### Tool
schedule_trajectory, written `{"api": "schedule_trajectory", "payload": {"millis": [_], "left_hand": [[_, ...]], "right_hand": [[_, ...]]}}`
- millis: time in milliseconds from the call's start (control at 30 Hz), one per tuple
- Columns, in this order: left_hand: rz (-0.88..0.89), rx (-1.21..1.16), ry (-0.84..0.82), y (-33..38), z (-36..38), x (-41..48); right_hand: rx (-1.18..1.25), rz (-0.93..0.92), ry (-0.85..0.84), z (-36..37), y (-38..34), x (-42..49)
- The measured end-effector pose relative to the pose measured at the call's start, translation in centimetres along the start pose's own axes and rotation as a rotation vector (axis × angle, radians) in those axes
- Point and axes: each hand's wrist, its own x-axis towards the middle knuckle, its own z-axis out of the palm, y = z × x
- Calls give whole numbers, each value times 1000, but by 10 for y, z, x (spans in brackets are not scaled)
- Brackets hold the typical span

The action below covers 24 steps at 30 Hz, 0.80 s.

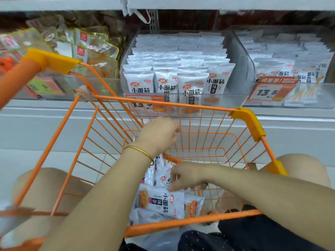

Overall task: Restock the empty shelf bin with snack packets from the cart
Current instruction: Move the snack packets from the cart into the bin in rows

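Observation:
White snack packets (161, 201) with black lettering lie in the bottom of the orange wire cart (181, 104). My right hand (186, 175) reaches down into the cart, thumb and curled fingers closing round an upright packet (164, 178). My left hand (159, 134), with a gold bangle on the wrist, hovers over the cart with its fingers curled downward. Upright packets (159, 160) show just under that wrist and seem held in it; the palm is hidden. The clear shelf bin (233, 57) straight ahead is packed with rows of the same packets (174, 60).
To the right, a second clear bin (290, 57) holds similar white packets behind an orange price tag (272, 89). Clear-wrapped snacks (90, 49) are piled on the shelf at left. The cart's orange handle (23, 75) rises at upper left. My knees flank the cart.

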Motion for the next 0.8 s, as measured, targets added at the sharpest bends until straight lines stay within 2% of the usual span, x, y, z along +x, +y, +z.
{"api": "schedule_trajectory", "payload": {"millis": [133,267,367,433,533,600,700,800], "left_hand": [[1,-47,-105,-4,6,2],[12,-204,-293,-5,5,1],[44,-322,-478,-6,0,-1],[49,-433,-517,-3,-1,-2],[18,-627,-356,5,3,0],[-14,-769,-265,10,0,2],[-58,-968,-134,20,-16,5],[-43,-1028,1,34,-35,12]], "right_hand": [[-122,-55,-24,10,1,7],[122,-54,-9,-25,3,-14],[225,-56,150,-58,10,-48],[300,-49,298,-71,19,-68],[457,-54,548,-77,30,-84],[706,-78,703,-77,33,-92],[1094,-177,696,-78,39,-108],[1001,-211,681,-79,42,-115]]}}
